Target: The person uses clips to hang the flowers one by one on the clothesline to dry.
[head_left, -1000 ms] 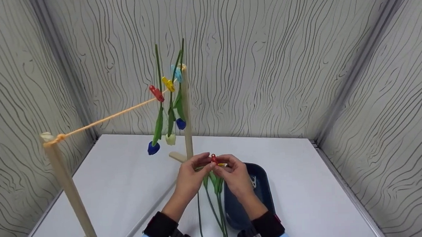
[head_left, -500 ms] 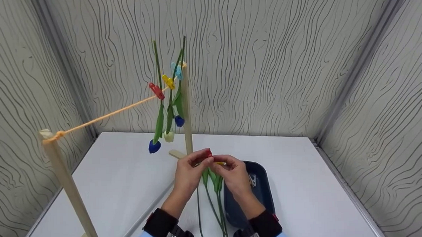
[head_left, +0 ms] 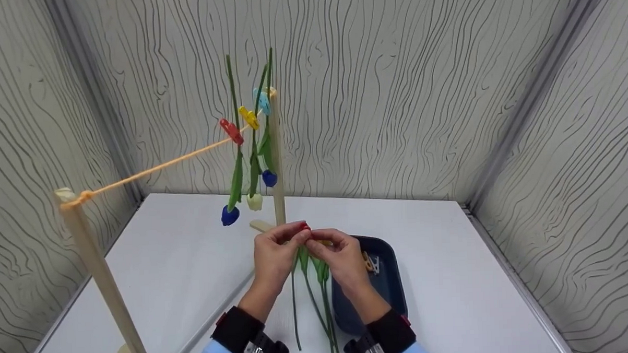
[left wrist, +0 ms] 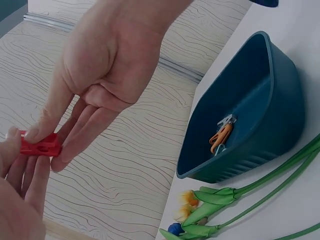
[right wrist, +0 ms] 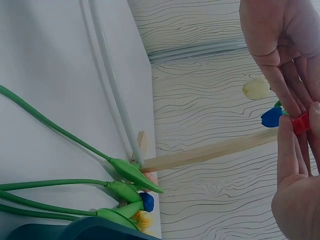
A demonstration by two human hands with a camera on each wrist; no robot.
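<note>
A small red clothespin [head_left: 305, 227] is held up between both hands, partly covered by fingers. My left hand [head_left: 275, 253] pinches one end between thumb and fingers. At the other end, my right hand [head_left: 343, 256] grips it with thumb and fingertips. In the left wrist view the red clothespin [left wrist: 41, 145] lies sideways across the fingers; the right wrist view shows only a bit of the clothespin [right wrist: 301, 123]. Beneath the hands lie several artificial tulips [head_left: 322, 273] with green stems, their blooms mostly hidden from the head view.
An orange cord [head_left: 162, 166] runs between two wooden posts. Three tulips hang from it head down, held by a red clip [head_left: 231, 131], a yellow clip [head_left: 248, 117] and a light blue clip [head_left: 262, 101]. A dark blue tray [head_left: 386, 294] holds several clips [left wrist: 222, 132].
Both hands have shifted slightly left with the red clothespin, which has turned from upright and is now more covered by the fingers. The clips in the tray show more.
</note>
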